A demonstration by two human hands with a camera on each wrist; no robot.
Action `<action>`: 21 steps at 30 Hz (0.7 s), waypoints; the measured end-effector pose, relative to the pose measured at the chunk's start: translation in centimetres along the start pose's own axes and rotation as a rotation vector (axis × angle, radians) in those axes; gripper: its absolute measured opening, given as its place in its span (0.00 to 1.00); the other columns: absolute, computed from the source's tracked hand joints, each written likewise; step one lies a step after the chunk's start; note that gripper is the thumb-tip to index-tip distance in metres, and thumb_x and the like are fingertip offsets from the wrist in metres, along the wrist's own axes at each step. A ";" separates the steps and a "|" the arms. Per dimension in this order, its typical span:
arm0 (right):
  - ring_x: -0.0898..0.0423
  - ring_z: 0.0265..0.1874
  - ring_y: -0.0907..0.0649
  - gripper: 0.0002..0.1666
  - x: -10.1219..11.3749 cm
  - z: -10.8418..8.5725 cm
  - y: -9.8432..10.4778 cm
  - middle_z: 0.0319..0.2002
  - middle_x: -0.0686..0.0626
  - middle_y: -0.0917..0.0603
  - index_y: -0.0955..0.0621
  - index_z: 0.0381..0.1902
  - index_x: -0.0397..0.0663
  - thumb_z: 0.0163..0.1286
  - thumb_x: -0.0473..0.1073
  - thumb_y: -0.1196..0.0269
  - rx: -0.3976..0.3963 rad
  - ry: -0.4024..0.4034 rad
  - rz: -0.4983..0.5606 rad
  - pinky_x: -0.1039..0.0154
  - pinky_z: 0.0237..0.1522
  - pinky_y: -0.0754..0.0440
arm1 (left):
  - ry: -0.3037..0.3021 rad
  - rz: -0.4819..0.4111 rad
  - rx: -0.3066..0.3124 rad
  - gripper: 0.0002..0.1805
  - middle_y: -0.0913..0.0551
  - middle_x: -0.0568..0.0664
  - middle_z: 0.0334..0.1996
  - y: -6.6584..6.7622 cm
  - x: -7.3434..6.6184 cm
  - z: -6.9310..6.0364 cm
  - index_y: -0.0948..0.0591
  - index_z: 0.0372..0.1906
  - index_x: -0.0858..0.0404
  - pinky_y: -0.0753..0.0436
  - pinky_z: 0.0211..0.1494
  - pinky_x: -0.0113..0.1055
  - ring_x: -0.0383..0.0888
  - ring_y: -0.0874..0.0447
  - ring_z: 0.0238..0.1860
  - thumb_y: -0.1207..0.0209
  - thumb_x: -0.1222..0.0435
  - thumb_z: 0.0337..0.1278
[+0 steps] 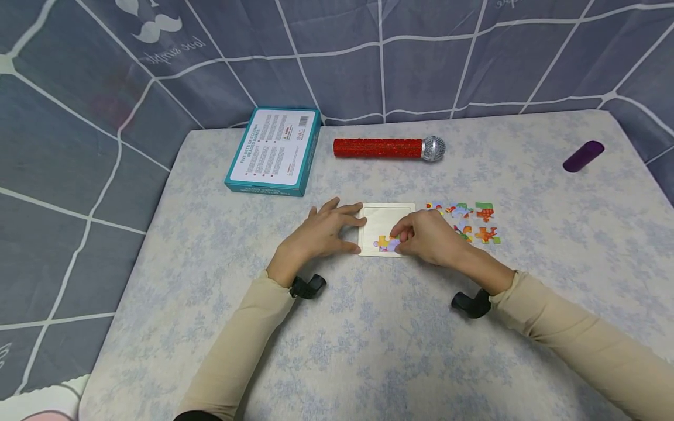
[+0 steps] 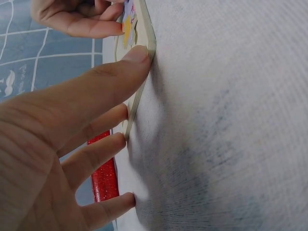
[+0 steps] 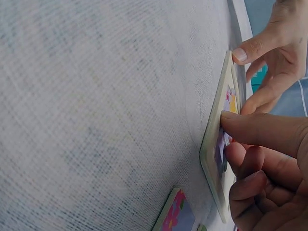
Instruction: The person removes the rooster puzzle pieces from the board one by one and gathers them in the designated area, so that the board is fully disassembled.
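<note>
A pale square puzzle tray (image 1: 388, 215) lies on the table with colourful jigsaw pieces (image 1: 382, 243) in its near part. My left hand (image 1: 322, 231) rests along the tray's left edge, thumb and fingers extended and spread. Inside the tray, my right hand (image 1: 430, 237) pinches a purplish puzzle piece (image 3: 220, 150), its thumb on top and its other fingers curled. The fingers partly hide that piece. Right of the tray lie several loose puzzle pieces (image 1: 485, 211), some of them behind the right hand.
Behind the tray lies a red glittery microphone (image 1: 378, 148) with a silver head. A teal and white box (image 1: 275, 149) sits at the back left, and a dark purple cylinder (image 1: 583, 156) at the far right. A grey patterned curtain (image 1: 342, 82) hangs behind the table.
</note>
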State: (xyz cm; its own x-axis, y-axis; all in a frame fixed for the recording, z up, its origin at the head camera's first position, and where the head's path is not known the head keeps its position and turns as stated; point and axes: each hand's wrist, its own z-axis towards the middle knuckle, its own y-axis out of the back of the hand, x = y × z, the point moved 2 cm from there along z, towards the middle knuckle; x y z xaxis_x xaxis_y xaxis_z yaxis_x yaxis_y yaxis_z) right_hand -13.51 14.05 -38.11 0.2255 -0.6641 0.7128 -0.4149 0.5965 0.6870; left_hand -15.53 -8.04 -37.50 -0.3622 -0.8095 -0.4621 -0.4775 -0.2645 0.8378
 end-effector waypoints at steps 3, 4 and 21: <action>0.56 0.28 0.22 0.11 0.0 0.0 0.0 0.25 0.52 0.19 0.14 0.37 0.42 0.54 0.32 0.27 -0.001 -0.004 0.014 0.60 0.33 0.24 | 0.000 -0.005 -0.001 0.35 0.40 0.43 0.75 0.0 0.0 0.0 0.24 0.66 0.53 0.55 0.68 0.72 0.62 0.56 0.76 0.27 0.55 0.50; 0.56 0.28 0.22 0.11 0.0 0.0 0.0 0.25 0.52 0.19 0.14 0.36 0.42 0.54 0.32 0.27 -0.001 -0.003 0.014 0.61 0.34 0.24 | 0.000 -0.005 -0.001 0.35 0.40 0.43 0.75 0.0 0.0 0.0 0.24 0.66 0.53 0.55 0.68 0.72 0.62 0.56 0.76 0.27 0.55 0.50; 0.57 0.27 0.19 0.03 -1.2 -0.1 0.9 0.29 0.54 0.13 0.12 0.34 0.50 0.63 0.38 0.32 -0.042 -0.010 0.157 0.65 0.30 0.25 | -0.008 0.022 -0.002 0.35 0.40 0.43 0.75 -0.1 0.1 0.1 0.24 0.66 0.52 0.53 0.66 0.74 0.63 0.54 0.76 0.27 0.54 0.50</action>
State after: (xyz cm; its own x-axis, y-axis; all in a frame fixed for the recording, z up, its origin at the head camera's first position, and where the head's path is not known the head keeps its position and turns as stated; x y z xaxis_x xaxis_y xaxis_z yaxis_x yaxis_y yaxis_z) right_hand -14.06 15.41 -38.31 0.1518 -0.5652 0.8109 -0.4074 0.7117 0.5723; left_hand -15.63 -7.99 -37.65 -0.3790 -0.8109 -0.4459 -0.4679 -0.2478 0.8483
